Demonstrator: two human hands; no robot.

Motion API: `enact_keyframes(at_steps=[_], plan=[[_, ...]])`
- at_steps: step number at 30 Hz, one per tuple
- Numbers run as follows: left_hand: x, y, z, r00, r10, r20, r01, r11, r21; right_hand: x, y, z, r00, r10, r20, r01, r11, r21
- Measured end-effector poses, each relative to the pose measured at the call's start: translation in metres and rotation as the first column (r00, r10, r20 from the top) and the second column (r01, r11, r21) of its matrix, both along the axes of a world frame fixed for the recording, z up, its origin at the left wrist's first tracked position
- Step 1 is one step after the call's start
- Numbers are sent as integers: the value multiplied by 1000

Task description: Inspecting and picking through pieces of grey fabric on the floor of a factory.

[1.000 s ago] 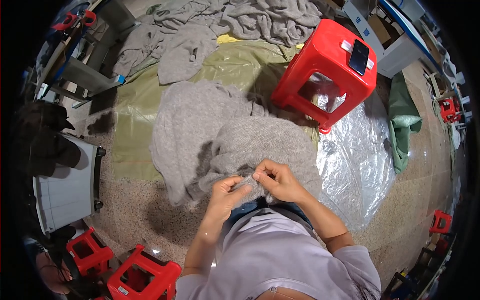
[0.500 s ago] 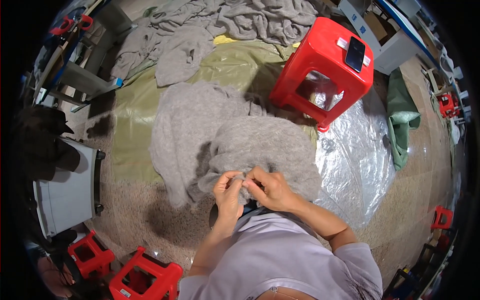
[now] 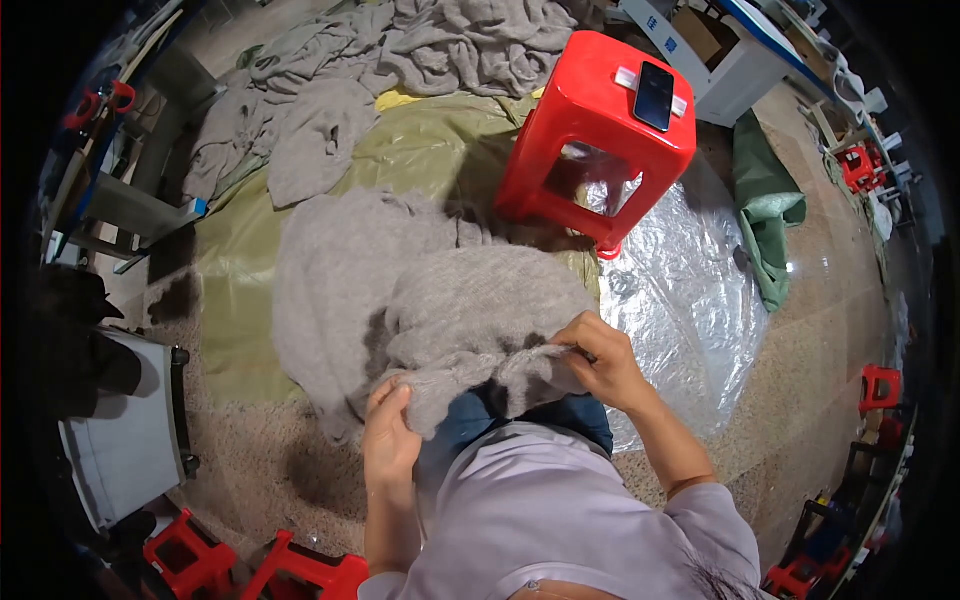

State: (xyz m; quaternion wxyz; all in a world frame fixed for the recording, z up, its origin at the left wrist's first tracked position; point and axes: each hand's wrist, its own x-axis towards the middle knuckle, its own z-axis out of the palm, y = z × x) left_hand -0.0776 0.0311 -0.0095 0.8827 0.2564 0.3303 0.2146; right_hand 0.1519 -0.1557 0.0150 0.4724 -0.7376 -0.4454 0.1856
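Grey knit garment (image 3: 440, 310) draped over lap; left hand (image 3: 390, 440) and right hand (image 3: 605, 360) each pinch its near edge (hands well apart).

Illumination is even, diffuse and moderately bright. Shadows are soft, lying close under the red stool (image 3: 598, 130) and beneath the grey knit cloth (image 3: 420, 300). Specular glare shows on the clear plastic sheet (image 3: 680, 300) at right and on the polished floor beyond. Fisheye distortion bends edges outward; the rim is black vignette. Centre focus is sharp; periphery softens.
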Motion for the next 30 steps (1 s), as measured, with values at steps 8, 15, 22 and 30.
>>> enact_keyframes(at_steps=[8, 15, 22, 30], plan=[[2, -7, 4, 985, 125, -116, -118, 991, 69, 15, -25, -22, 982, -190, -16, 181, 958, -223], [-7, 3, 1, 999, 19, -31, -18, 999, 49, 24, -47, -11, 755, 57, -653, -179, 976, -121], [4, -8, -1, 996, 9, -92, 1, 995, 105, 23, -43, -12, 963, -254, -93, 227, 945, -234], [6, -8, 6, 994, 40, -97, -35, 998, 52, 15, -32, -5, 951, -307, -36, 301, 947, -111]])
